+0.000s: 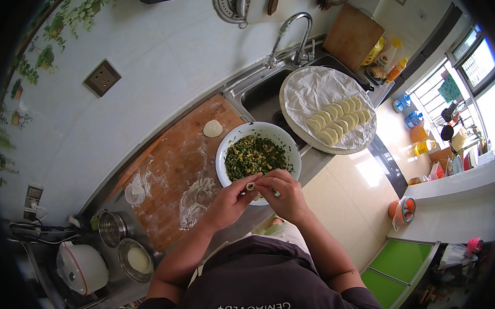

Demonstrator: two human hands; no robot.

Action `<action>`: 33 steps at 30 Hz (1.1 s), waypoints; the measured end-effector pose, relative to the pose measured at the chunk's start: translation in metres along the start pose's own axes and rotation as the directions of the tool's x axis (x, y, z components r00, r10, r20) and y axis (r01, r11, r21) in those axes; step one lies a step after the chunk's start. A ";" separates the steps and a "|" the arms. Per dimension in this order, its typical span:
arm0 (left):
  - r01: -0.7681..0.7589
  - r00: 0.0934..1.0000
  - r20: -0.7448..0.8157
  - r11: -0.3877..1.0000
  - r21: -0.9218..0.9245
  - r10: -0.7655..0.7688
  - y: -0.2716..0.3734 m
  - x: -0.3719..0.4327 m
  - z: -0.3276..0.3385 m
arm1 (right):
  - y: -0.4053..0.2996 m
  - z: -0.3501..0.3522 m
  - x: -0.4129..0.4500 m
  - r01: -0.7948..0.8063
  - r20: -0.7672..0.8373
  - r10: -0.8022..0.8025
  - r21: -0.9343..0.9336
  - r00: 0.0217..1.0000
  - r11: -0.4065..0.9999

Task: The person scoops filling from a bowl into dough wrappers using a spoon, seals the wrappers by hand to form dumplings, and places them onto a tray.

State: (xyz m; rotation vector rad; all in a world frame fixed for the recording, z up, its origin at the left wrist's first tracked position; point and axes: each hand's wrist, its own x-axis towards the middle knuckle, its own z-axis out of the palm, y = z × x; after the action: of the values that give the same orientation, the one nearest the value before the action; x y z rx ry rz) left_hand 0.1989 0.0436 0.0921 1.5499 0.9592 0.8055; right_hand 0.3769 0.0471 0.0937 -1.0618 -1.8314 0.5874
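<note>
Between the fingers of my left hand [231, 201] and my right hand [285, 194] is a small dumpling [251, 186], partly folded, with a dark opening at its end. Both hands grip it over the near rim of a white enamel bowl [224, 142]. Chopped green and yellow filling [255, 155] lies in the bowl. One round dough wrapper [212, 128] rests on the floured wooden board [170, 163] to the left. At the right, two rows of folded dumplings [336, 124] sit on a white cloth [306, 88] over a round tray [288, 125]. My fingers hide most of the held dumpling.
Under the tray is a steel sink [254, 92] with a chrome faucet [304, 37]. A small clear cup [134, 194] stands on the board's left side. Nearer me are a lidded pot [83, 267] and a bowl with dough [139, 260]. A cutting board [354, 37] leans behind the sink.
</note>
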 end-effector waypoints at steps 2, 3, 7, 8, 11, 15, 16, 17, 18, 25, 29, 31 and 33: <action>0.007 1.000 0.014 1.000 -0.014 -0.007 0.000 0.000 0.000 | 0.001 0.000 -0.002 -0.006 0.012 0.005 0.005 1.000 1.000; 0.010 1.000 0.022 1.000 -0.023 -0.010 0.000 0.000 -0.001 | 0.001 0.001 -0.002 -0.008 0.018 0.008 0.008 1.000 1.000; 0.092 0.993 0.073 0.996 0.002 -0.092 0.004 0.000 -0.004 | -0.002 -0.002 -0.001 0.056 0.042 -0.054 -0.062 0.998 0.996; 0.088 0.994 0.065 0.996 -0.025 -0.086 0.003 0.000 -0.003 | -0.002 -0.004 0.000 0.078 0.056 -0.074 -0.074 0.996 0.994; 0.094 0.994 0.056 0.990 -0.105 -0.089 -0.004 0.001 0.000 | 0.003 -0.003 -0.002 0.087 0.049 -0.083 -0.088 0.995 0.992; 0.172 0.984 0.083 0.955 -0.241 -0.156 -0.002 0.003 0.000 | 0.004 -0.004 -0.003 0.065 0.031 -0.063 -0.068 0.998 0.996; 0.194 0.980 0.091 0.940 -0.282 -0.175 -0.001 0.003 0.000 | 0.004 -0.005 -0.003 0.087 0.035 -0.084 -0.073 0.996 0.994; 0.192 0.980 0.099 0.940 -0.281 -0.171 -0.002 0.003 0.000 | 0.005 -0.007 -0.002 0.108 0.038 -0.105 -0.078 0.994 0.991; 0.189 0.981 0.105 0.941 -0.281 -0.166 -0.004 0.003 -0.001 | 0.005 -0.009 -0.001 0.131 0.043 -0.127 -0.082 0.991 0.988; 0.189 0.981 0.105 0.932 -0.310 -0.164 -0.003 0.003 -0.001 | 0.002 -0.008 0.005 0.134 0.056 -0.130 -0.072 0.990 0.988; 0.207 0.978 0.104 0.913 -0.352 -0.181 -0.005 0.002 -0.001 | 0.002 -0.005 0.006 0.081 0.081 -0.076 -0.073 0.994 0.994; 0.231 0.973 0.115 0.896 -0.380 -0.202 -0.003 0.001 -0.002 | 0.004 -0.005 0.006 0.086 0.085 -0.081 -0.062 0.993 0.994; 0.226 0.974 0.115 0.908 -0.352 -0.198 -0.005 0.000 -0.004 | 0.006 -0.008 0.007 0.123 0.095 -0.118 -0.047 0.988 0.991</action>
State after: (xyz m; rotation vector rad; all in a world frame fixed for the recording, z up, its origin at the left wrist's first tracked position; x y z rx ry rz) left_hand 0.1948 0.0457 0.0883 1.1260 0.8495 0.7162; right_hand 0.3847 0.0556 0.0958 -0.9643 -1.9858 0.5257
